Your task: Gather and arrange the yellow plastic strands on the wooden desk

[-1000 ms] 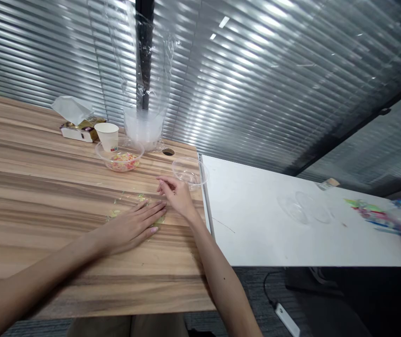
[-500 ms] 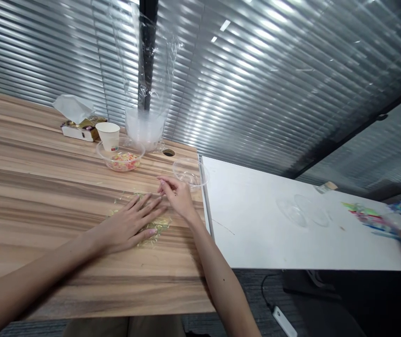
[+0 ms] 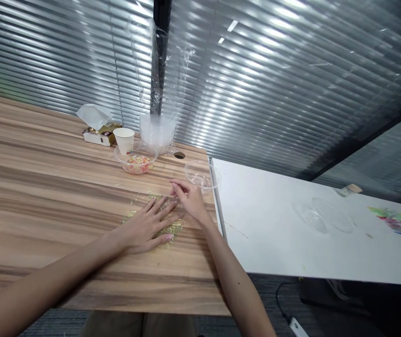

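Observation:
My left hand (image 3: pixel 149 224) lies flat with its fingers spread on a pile of thin yellow-green shreds (image 3: pixel 174 228) on the wooden table. Just right of its fingertips, my right hand (image 3: pixel 189 196) has thumb and fingers pinched together; anything between them is too small to make out. Behind my right hand stands a clear round plastic bowl (image 3: pixel 203 181). Another clear bowl (image 3: pixel 136 164), farther back on the left, holds red, orange and yellow bits.
A paper cup (image 3: pixel 124 139), a tissue pack (image 3: pixel 100 133) and bagged plastic bowls (image 3: pixel 157 131) are at the back. On the adjoining white table (image 3: pixel 267 234) lie clear lids (image 3: pixel 332 215) and coloured strips (image 3: pixel 400 222).
The view has shifted, so the tables' contents appear farther right. The other person's hand at the right edge is out of view. My hands keep nearly the same pose.

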The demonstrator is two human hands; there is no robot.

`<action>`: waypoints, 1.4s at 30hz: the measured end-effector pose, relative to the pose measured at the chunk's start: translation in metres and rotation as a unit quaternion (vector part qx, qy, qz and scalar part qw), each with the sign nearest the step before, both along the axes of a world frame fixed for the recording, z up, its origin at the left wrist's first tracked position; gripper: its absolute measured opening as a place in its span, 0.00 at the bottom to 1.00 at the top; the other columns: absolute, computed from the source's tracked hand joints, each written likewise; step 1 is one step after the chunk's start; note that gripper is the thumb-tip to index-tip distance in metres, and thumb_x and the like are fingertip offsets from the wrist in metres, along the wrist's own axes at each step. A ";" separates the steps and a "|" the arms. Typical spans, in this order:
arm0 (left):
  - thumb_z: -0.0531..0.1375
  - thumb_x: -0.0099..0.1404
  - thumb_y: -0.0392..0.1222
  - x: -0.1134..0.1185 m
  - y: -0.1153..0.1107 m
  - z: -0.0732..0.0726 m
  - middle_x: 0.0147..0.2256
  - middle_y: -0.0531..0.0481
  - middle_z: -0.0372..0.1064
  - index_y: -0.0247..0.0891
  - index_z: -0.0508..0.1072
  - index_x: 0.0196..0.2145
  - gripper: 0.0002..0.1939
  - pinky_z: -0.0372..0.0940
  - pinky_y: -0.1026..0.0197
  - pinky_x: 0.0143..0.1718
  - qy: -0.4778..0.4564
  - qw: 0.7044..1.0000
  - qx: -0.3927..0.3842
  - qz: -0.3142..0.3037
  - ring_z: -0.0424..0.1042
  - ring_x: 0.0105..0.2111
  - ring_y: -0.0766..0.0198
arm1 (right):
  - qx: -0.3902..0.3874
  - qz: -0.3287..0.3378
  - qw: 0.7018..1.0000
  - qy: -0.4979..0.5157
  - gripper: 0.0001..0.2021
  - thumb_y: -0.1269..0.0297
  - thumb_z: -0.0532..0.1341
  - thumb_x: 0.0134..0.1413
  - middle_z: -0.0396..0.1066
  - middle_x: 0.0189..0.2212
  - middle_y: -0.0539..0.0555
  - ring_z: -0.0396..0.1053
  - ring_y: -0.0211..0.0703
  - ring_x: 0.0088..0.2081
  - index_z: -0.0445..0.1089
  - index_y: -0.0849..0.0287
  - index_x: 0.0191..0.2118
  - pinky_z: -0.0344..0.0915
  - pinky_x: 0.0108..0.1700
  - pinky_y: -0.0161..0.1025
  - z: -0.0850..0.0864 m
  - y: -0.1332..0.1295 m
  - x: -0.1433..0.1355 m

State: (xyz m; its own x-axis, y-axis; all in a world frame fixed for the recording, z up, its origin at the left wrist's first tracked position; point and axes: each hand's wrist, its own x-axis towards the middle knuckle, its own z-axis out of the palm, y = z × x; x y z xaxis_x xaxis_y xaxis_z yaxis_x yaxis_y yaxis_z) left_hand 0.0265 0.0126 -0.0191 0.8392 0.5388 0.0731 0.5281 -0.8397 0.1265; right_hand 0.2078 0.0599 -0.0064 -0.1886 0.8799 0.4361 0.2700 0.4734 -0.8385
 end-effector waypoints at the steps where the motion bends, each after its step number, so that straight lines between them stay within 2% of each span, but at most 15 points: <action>1: 0.42 0.71 0.59 0.001 -0.001 0.000 0.68 0.46 0.34 0.47 0.48 0.66 0.30 0.34 0.38 0.63 0.003 1.000 -0.002 -0.007 0.29 0.67 0.43 | 0.001 0.000 1.000 -0.002 0.12 0.65 0.56 0.59 0.73 0.25 0.52 0.70 0.37 0.27 0.74 0.61 0.43 0.69 0.33 0.34 0.000 0.000 0.000; 5: 0.42 0.72 0.58 0.003 -0.004 -0.002 0.68 0.47 0.35 0.48 0.44 0.67 0.31 0.33 0.40 0.64 0.001 0.999 0.002 -0.033 0.29 0.67 0.45 | -0.002 -0.002 1.000 -0.004 0.12 0.66 0.56 0.59 0.73 0.25 0.51 0.71 0.37 0.27 0.74 0.61 0.43 0.69 0.33 0.34 0.000 0.000 -0.001; 12: 0.41 0.71 0.60 -0.003 0.005 -0.006 0.68 0.44 0.32 0.43 0.45 0.67 0.32 0.33 0.40 0.63 0.001 0.999 0.013 0.041 0.32 0.67 0.43 | 0.005 -0.014 0.999 -0.029 0.12 0.68 0.55 0.59 0.74 0.25 0.51 0.70 0.37 0.27 0.75 0.62 0.43 0.67 0.32 0.33 0.001 0.001 -0.001; 19: 0.40 0.72 0.59 -0.002 0.004 -0.009 0.68 0.46 0.34 0.45 0.43 0.67 0.31 0.33 0.43 0.64 0.010 0.999 0.031 0.018 0.31 0.67 0.50 | -0.006 -0.010 1.000 -0.024 0.12 0.68 0.55 0.59 0.73 0.25 0.51 0.70 0.36 0.27 0.75 0.61 0.43 0.67 0.32 0.33 0.002 0.000 -0.001; 25: 0.40 0.72 0.59 -0.011 0.012 -0.009 0.67 0.43 0.35 0.42 0.46 0.67 0.32 0.32 0.42 0.64 0.008 0.997 0.035 0.069 0.34 0.67 0.49 | -0.004 -0.005 1.000 -0.010 0.12 0.68 0.55 0.59 0.73 0.25 0.51 0.70 0.37 0.27 0.75 0.61 0.43 0.68 0.34 0.34 0.002 0.000 0.000; 31: 0.40 0.73 0.57 -0.002 0.004 0.001 0.68 0.46 0.31 0.45 0.39 0.68 0.30 0.31 0.43 0.64 -0.002 1.000 0.018 0.015 0.32 0.67 0.52 | -0.012 -0.013 1.000 -0.006 0.12 0.69 0.55 0.58 0.73 0.25 0.50 0.70 0.37 0.27 0.75 0.61 0.43 0.68 0.33 0.34 0.005 -0.001 0.000; 35: 0.41 0.73 0.56 0.001 0.002 -0.001 0.68 0.47 0.32 0.46 0.37 0.68 0.31 0.31 0.47 0.65 -0.001 1.000 0.008 -0.015 0.31 0.67 0.54 | -0.010 -0.015 1.000 -0.010 0.12 0.69 0.55 0.58 0.73 0.25 0.50 0.70 0.36 0.27 0.75 0.61 0.42 0.67 0.33 0.33 0.004 -0.001 -0.001; 42: 0.40 0.73 0.57 -0.008 0.010 -0.005 0.68 0.45 0.31 0.42 0.40 0.68 0.32 0.34 0.47 0.65 0.001 1.000 0.000 0.012 0.31 0.67 0.52 | 0.000 -0.013 0.999 -0.030 0.12 0.68 0.55 0.59 0.73 0.25 0.51 0.69 0.36 0.27 0.75 0.62 0.43 0.66 0.33 0.33 0.002 0.000 0.000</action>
State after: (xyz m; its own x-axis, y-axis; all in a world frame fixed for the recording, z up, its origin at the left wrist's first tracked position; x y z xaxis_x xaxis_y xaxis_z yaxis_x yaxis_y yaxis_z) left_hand 0.0189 0.0227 -0.0237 0.8261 0.5589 0.0724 0.5484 -0.8268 0.1252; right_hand 0.2074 0.0601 -0.0039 -0.1913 0.8852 0.4240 0.3324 0.4649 -0.8206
